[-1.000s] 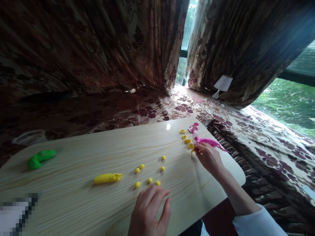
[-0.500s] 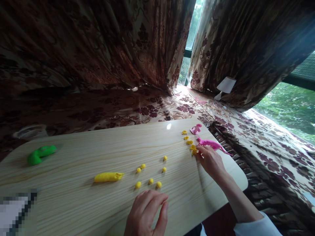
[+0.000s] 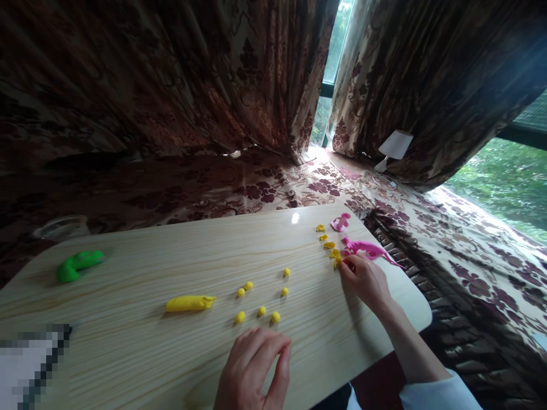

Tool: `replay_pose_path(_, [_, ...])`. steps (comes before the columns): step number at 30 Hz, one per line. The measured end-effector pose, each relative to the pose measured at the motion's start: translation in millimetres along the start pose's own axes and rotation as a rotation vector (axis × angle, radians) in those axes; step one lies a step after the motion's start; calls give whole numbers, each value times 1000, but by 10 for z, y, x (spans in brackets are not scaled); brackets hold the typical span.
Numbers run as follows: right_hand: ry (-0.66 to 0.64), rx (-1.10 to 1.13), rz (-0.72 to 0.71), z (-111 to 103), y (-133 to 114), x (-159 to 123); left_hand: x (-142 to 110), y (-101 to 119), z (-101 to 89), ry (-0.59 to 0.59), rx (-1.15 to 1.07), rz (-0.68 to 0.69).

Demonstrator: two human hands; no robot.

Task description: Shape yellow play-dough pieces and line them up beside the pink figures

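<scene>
My right hand [image 3: 366, 280] is closed at the table's right side, thumb and fingertips pinching the edge of a small yellow clay piece [image 3: 335, 255]. Past it, three more flat yellow scraps [image 3: 329, 245] run in a line toward the far edge. Beside that hand lies a long pink clay strip [image 3: 370, 249], partly covered by the fingers. My left hand [image 3: 256, 367] hovers low in the middle, thumb and index tips brought together; anything between them is hidden. Several yellow clay balls [image 3: 262, 311] lie just beyond it, left of a yellow clay roll's far side. That yellow clay roll [image 3: 188, 303] lies further left.
The pale wooden table [image 3: 171, 256] carries a bent green clay lump [image 3: 79, 265] at far left and a pink clay piece [image 3: 341, 222] at far right. A patterned cloth ledge [image 3: 256, 191] and a white lamp [image 3: 395, 144] stand behind. A blurred patch covers the lower left corner.
My right hand has turned slightly, its fingers drawn closer together at the yellow piece. The left hand's thumb and index tips have come nearer each other. The view has shifted a little.
</scene>
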State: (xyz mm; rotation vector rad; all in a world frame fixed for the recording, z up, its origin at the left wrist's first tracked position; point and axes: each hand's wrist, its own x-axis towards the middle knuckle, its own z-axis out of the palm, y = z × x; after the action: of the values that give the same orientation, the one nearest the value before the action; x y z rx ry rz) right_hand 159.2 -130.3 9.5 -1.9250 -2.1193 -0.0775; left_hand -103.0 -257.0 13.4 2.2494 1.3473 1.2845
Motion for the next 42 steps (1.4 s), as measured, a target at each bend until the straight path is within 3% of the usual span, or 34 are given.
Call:
replay_pose_path(13, [1, 45, 19, 1, 27, -36, -6, 15, -34, 9, 14, -52])
replay_pose_path(20, [29, 85, 42, -143, 38, -191, -161, -118, -168, 41, 42, -93])
replay_pose_path(24, [-24, 213, -35, -249, -248, -444, -260, -264, -358, 53, 99, -207])
replay_pose_path(28, [-121, 480, -188, -273, -754, -657, -310, -368, -584, 48, 182, -379])
replay_pose_path(31, [-175, 609, -293, -239, -1106, -680, -291, -397, -664, 28, 257, -432])
replay_pose_path(35, [-225, 572, -393, -180, -1374, -621, -156, -373, -580, -29, 280, -420])
replay_pose_path(42, [-232, 570, -430, -200, -1530, -757, 22, -330, -423, -48, 183, -402])
